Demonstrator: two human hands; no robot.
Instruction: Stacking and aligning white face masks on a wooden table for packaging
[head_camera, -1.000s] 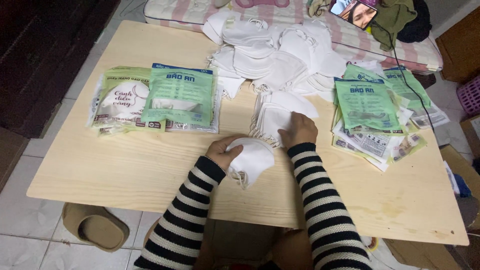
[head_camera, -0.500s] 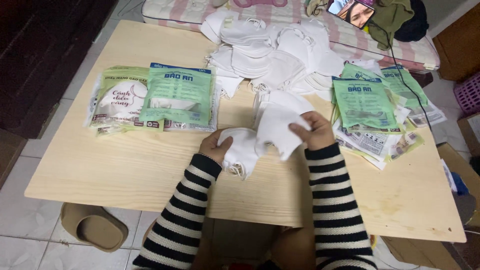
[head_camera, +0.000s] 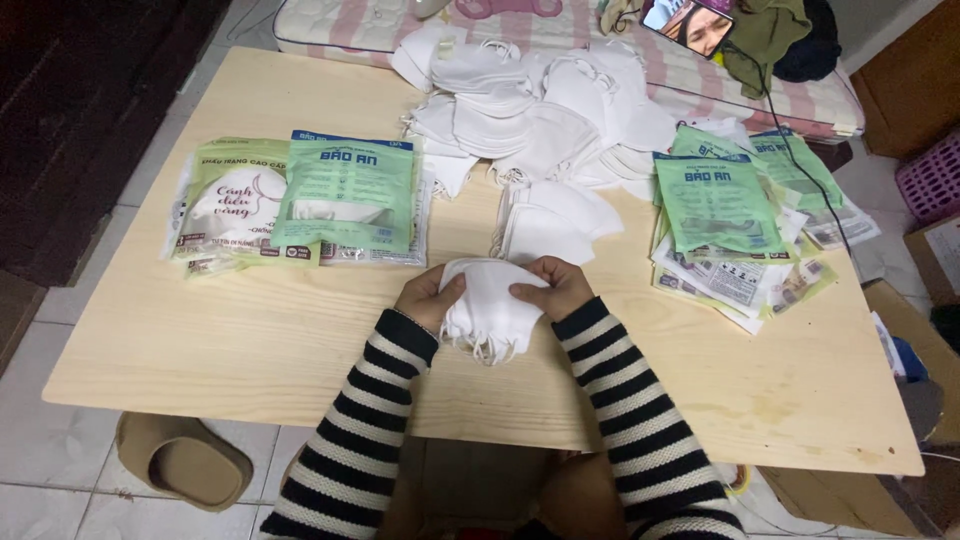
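Note:
Both my hands grip a small stack of white face masks (head_camera: 490, 310) just above the pale wooden table (head_camera: 250, 340). My left hand (head_camera: 428, 298) clasps the stack's left side and my right hand (head_camera: 555, 287) pinches its right top edge. Ear loops hang from the stack's lower edge. Just beyond my hands lies a short pile of folded white masks (head_camera: 548, 225). A big loose heap of white masks (head_camera: 530, 110) covers the table's far middle.
Green filled mask packets (head_camera: 350, 195) lie at the left, beside a packet with a pale printed front (head_camera: 232, 205). Empty green packets (head_camera: 720, 205) are stacked at the right. A phone (head_camera: 688, 22) rests on striped bedding behind. A tan slipper (head_camera: 185, 460) sits on the tiled floor.
My right hand took a mask from the short pile and brought it onto the stack in my left hand. Both hands now close around the stack together.

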